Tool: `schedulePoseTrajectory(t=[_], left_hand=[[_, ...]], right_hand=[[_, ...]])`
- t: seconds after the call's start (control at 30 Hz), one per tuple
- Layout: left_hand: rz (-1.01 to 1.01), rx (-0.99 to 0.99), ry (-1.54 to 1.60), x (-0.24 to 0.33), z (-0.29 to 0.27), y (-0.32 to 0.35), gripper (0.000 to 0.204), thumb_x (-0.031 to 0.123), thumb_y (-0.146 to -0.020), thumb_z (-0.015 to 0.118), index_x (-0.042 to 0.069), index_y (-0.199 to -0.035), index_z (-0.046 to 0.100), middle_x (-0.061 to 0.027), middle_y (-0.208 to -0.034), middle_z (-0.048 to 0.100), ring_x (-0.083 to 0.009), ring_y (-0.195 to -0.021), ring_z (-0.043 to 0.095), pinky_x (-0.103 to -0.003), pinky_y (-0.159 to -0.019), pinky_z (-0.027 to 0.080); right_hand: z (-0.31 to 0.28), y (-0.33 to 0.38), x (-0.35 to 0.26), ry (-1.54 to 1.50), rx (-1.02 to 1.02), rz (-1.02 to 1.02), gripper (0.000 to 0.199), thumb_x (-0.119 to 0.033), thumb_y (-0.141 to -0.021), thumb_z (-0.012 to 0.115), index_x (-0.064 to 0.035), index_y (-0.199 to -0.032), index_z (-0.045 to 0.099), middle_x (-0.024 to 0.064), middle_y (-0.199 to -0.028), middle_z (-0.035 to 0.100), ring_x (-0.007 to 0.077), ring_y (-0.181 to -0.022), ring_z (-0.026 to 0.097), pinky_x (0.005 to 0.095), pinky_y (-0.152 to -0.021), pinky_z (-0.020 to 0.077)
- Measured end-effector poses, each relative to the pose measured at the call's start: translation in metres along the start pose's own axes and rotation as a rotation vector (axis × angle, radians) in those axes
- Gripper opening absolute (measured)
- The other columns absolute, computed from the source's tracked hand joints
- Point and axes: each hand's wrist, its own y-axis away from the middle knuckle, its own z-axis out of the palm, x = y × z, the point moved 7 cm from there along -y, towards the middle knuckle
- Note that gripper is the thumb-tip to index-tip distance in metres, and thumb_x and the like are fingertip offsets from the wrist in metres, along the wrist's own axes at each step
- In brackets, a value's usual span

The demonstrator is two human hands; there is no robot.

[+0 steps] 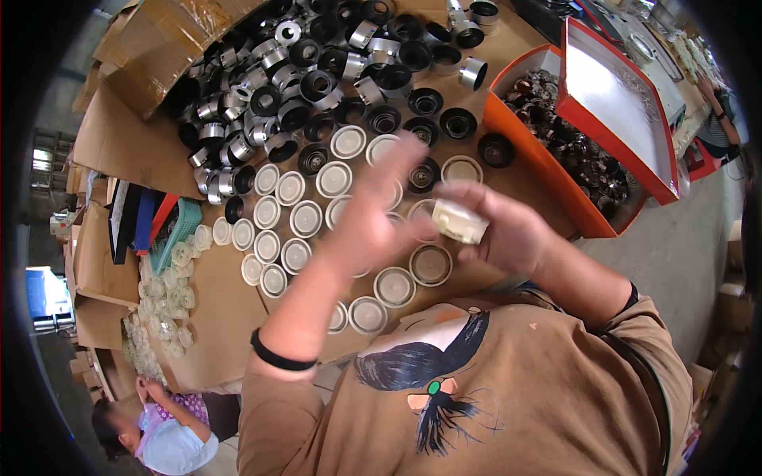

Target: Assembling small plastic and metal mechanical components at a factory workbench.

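Observation:
My right hand (pixel 512 230) grips a small cream-white plastic part (pixel 460 223) between thumb and fingers, held above the table. To its left, my left hand (pixel 373 214) is raised over the white discs, its fingers stretched out and smeared by motion, and nothing shows in it. Beneath and around both hands lie several round white cap-like discs with raised rims, such as the white disc (pixel 305 219) left of my left hand. Part of the group is hidden behind my left hand and forearm. Just beyond are several black round cups (pixel 458 124), some with a silver band.
A heap of black-and-silver rings (pixel 270 99) fills the far left beside a cardboard box (pixel 127 143). Right, an orange-red box (pixel 548 151) holds small metal parts, its lid (pixel 619 103) resting on it. Clear plastic pieces (pixel 167 293) line the left edge. Another person (pixel 171 428) sits lower left.

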Motion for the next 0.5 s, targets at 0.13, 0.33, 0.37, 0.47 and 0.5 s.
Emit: schedulePoseTrajectory(t=[0.13,0.33,0.37,0.47,0.5], left_hand=[[0.226,-0.147,-0.299,0.067,0.028,0.039,0.072,0.043,-0.086,0.076,0.011,-0.146,0.054,-0.0180,-0.152,0.050,-0.0381,-0.134,0.054,-0.049,-0.109,0.042],[-0.161,0.152,-0.473,-0.032,-0.108,0.075,0.049,0.016,-0.085,0.077,0.009,-0.132,0.065,-0.0122,-0.142,0.061,-0.0332,-0.131,0.057,-0.042,-0.109,0.046],[-0.229,0.322,-0.726,-0.064,-0.152,0.095,0.035,0.012,-0.085,0.069,0.008,-0.120,0.072,-0.0140,-0.130,0.068,-0.0337,-0.120,0.064,-0.041,-0.102,0.052],[-1.002,0.411,-0.938,-0.161,-0.265,0.181,0.036,0.021,-0.091,0.061,0.013,-0.125,0.071,-0.0193,-0.130,0.067,-0.0383,-0.120,0.063,-0.048,-0.101,0.050],[-1.130,0.422,-1.023,-0.190,-0.297,0.230,0.043,0.030,-0.092,0.061,0.012,-0.130,0.067,-0.0217,-0.132,0.065,-0.0394,-0.124,0.061,-0.049,-0.104,0.049]], right_hand=[[0.026,0.004,0.052,0.182,-0.095,0.225,0.068,-0.021,-0.090,0.074,-0.0039,-0.148,0.044,0.0120,-0.137,0.058,0.0232,-0.122,0.060,0.0417,-0.102,0.0532],[0.002,-0.001,0.006,0.729,0.029,-0.107,0.048,-0.024,-0.094,0.064,0.0038,-0.132,0.060,0.0125,-0.122,0.068,0.0211,-0.115,0.064,0.0346,-0.102,0.0488],[0.001,-0.003,-0.006,0.828,0.076,-0.223,0.047,-0.024,-0.094,0.063,0.0042,-0.132,0.061,0.0123,-0.122,0.069,0.0205,-0.116,0.064,0.0340,-0.102,0.0478],[0.002,-0.008,-0.037,1.091,0.209,-0.476,0.052,-0.014,-0.086,0.066,0.0037,-0.134,0.059,0.0130,-0.131,0.064,0.0215,-0.122,0.060,0.0350,-0.105,0.0453],[0.011,-0.013,-0.046,1.216,0.250,-0.539,0.053,-0.010,-0.083,0.067,0.0031,-0.134,0.059,0.0140,-0.133,0.063,0.0227,-0.123,0.059,0.0356,-0.106,0.0447]])
